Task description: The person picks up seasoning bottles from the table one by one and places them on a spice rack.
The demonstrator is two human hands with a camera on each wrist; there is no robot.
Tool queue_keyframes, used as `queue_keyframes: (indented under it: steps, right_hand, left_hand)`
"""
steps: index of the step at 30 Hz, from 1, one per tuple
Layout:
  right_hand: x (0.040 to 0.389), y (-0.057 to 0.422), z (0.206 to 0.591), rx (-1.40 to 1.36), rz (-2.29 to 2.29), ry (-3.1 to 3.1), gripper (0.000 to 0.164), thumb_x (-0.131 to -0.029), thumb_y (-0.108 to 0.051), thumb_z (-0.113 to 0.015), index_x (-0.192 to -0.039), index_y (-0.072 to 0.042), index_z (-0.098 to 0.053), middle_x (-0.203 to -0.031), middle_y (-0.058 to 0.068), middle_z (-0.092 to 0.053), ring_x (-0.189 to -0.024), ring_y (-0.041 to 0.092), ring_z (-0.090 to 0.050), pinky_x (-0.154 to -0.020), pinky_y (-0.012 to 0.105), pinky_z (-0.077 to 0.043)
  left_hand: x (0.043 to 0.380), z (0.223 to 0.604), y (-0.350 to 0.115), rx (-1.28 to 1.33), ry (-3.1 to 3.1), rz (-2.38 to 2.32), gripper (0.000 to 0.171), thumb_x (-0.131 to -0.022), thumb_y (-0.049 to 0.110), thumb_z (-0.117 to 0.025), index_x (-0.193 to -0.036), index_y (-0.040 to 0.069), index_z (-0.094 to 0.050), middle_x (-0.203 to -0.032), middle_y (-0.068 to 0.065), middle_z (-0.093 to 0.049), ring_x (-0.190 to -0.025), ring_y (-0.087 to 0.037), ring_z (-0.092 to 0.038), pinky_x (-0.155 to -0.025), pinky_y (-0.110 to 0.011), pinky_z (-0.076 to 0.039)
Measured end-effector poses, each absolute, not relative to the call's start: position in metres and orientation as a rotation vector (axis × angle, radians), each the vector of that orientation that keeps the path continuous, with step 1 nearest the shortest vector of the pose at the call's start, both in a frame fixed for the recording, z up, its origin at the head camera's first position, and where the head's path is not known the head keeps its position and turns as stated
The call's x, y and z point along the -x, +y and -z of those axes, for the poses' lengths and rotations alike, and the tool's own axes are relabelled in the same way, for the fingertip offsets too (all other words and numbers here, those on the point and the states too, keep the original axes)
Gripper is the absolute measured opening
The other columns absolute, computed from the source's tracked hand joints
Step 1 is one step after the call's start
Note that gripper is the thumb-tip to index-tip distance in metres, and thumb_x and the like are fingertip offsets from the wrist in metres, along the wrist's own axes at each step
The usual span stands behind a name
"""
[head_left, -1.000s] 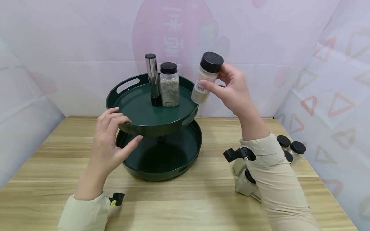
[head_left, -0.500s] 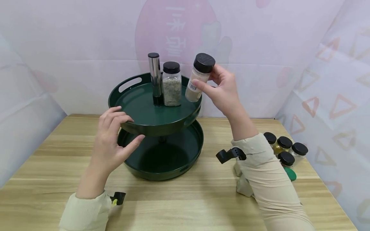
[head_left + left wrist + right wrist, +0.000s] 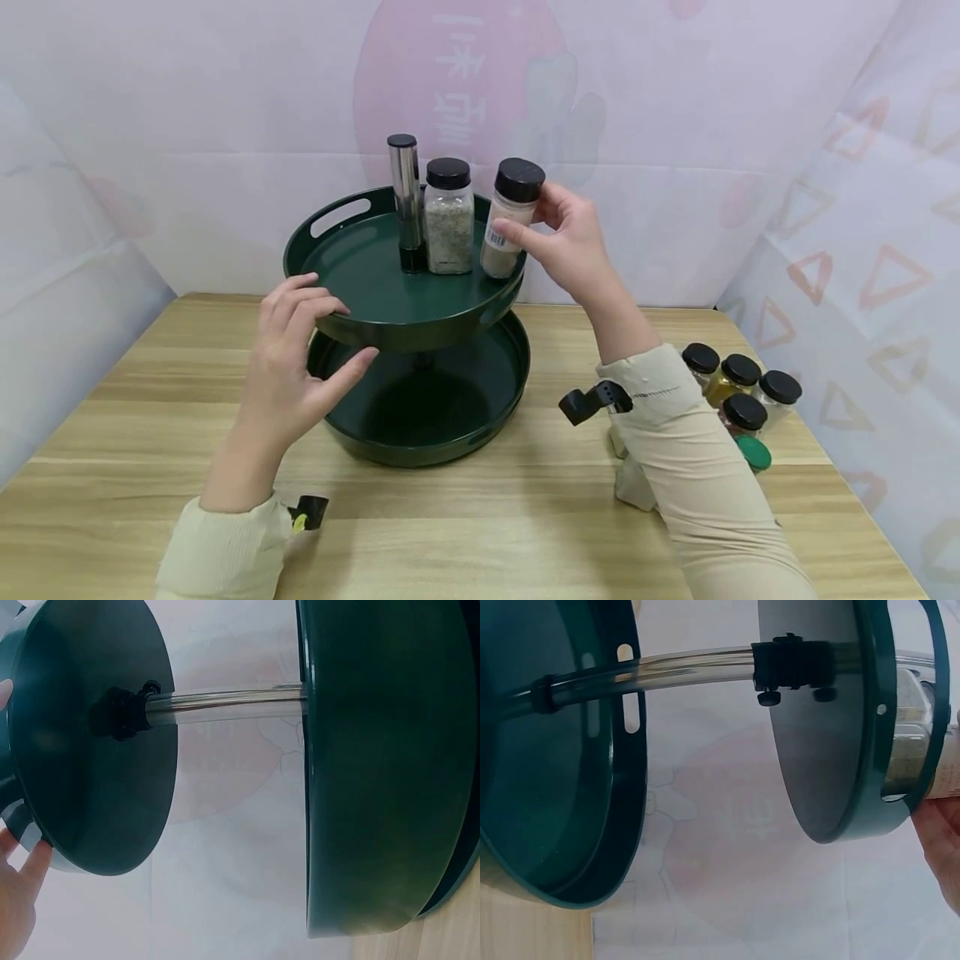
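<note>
A dark green two-tier round tray (image 3: pixel 390 312) stands on the table, its tiers joined by a metal post (image 3: pixel 232 705). My left hand (image 3: pixel 288 358) holds the near left rim of the upper tier, fingers over the edge and thumb below. My right hand (image 3: pixel 573 242) grips a black-capped spice jar (image 3: pixel 501 254) with pale powder and a barcode label. The jar leans slightly, its base low inside the upper tier's right rim. To its left stand a square herb jar (image 3: pixel 450 229) with a black lid and a slim silver-and-black cylinder (image 3: pixel 407 200).
Several spice jars with black lids (image 3: pixel 740 369) and one green lid (image 3: pixel 754 453) stand at the table's right, partly behind the right sleeve. The lower tier (image 3: pixel 420 417) shows bare green floor. A white printed backdrop (image 3: pixel 262 100) closes off the back and sides.
My right hand has moved left and then down with the spice jar, bringing it beside the herb jar and more upright. My left hand keeps its place on the rim.
</note>
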State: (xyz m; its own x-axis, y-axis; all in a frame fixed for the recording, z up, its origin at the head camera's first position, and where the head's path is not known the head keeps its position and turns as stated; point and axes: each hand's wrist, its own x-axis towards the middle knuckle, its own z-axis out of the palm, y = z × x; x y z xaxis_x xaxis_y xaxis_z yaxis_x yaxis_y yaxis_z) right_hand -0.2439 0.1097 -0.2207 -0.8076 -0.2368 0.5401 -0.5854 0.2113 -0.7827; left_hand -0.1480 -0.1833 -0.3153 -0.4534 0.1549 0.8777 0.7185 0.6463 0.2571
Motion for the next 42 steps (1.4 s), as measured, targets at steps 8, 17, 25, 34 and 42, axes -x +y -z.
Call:
queue_keyframes:
  steps: [8, 17, 25, 34, 42]
  right_hand:
    - [0.2459, 0.1096, 0.2235, -0.77, -1.589, -2.245, 0.045, -0.086, -0.009, -0.077, -0.128, -0.002, -0.063, -0.114, 0.017, -0.07, -0.091, 0.014, -0.066, -0.09, 0.034, -0.054]
    - [0.2454, 0.1095, 0.2227, -0.768, -1.599, -2.279, 0.045, -0.087, -0.01, -0.076, -0.129, -0.003, -0.063, -0.115, 0.018, -0.07, -0.092, 0.013, -0.065, -0.087, 0.03, -0.054]
    - [0.2459, 0.1113, 0.2229, -0.758, -1.588, -2.31, 0.044, -0.088, -0.012, -0.075, -0.129, -0.003, -0.062, -0.115, 0.018, -0.07, -0.092, 0.014, -0.064, -0.087, 0.031, -0.053]
    - [0.2435, 0.1118, 0.2223, -0.761, -1.575, -2.348, 0.045, -0.088, -0.013, -0.075, -0.131, -0.005, -0.061, -0.115, 0.017, -0.069, -0.093, 0.015, -0.064, -0.083, 0.028, -0.053]
    - [0.2413, 0.1125, 0.22, -0.797, -1.567, -2.385, 0.049, -0.089, -0.01, -0.074, -0.136, -0.004, -0.057, -0.122, 0.016, -0.067, -0.101, 0.02, -0.067, -0.09, 0.03, -0.055]
  left_hand:
    - [0.1482, 0.3146, -0.1819, 0.685, -1.961, 0.79, 0.06, -0.093, 0.056, -0.06, -0.105, -0.003, -0.06, -0.111, -0.023, -0.058, -0.13, -0.043, -0.045, -0.116, -0.051, -0.031]
    - [0.1476, 0.313, -0.181, 0.669, -1.975, 0.811, 0.061, -0.092, 0.058, -0.06, -0.105, -0.001, -0.06, -0.111, -0.021, -0.058, -0.131, -0.042, -0.044, -0.117, -0.05, -0.031]
    - [0.1478, 0.3128, -0.179, 0.675, -1.973, 0.808, 0.061, -0.092, 0.058, -0.06, -0.105, -0.002, -0.06, -0.112, -0.021, -0.058, -0.13, -0.042, -0.045, -0.117, -0.051, -0.031]
    - [0.148, 0.314, -0.1796, 0.688, -1.961, 0.796, 0.06, -0.093, 0.056, -0.06, -0.105, -0.003, -0.06, -0.111, -0.022, -0.059, -0.13, -0.043, -0.045, -0.116, -0.051, -0.031]
    - [0.1469, 0.3153, -0.1818, 0.668, -1.98, 0.786, 0.061, -0.093, 0.057, -0.059, -0.105, -0.003, -0.06, -0.112, -0.022, -0.059, -0.131, -0.042, -0.045, -0.116, -0.051, -0.032]
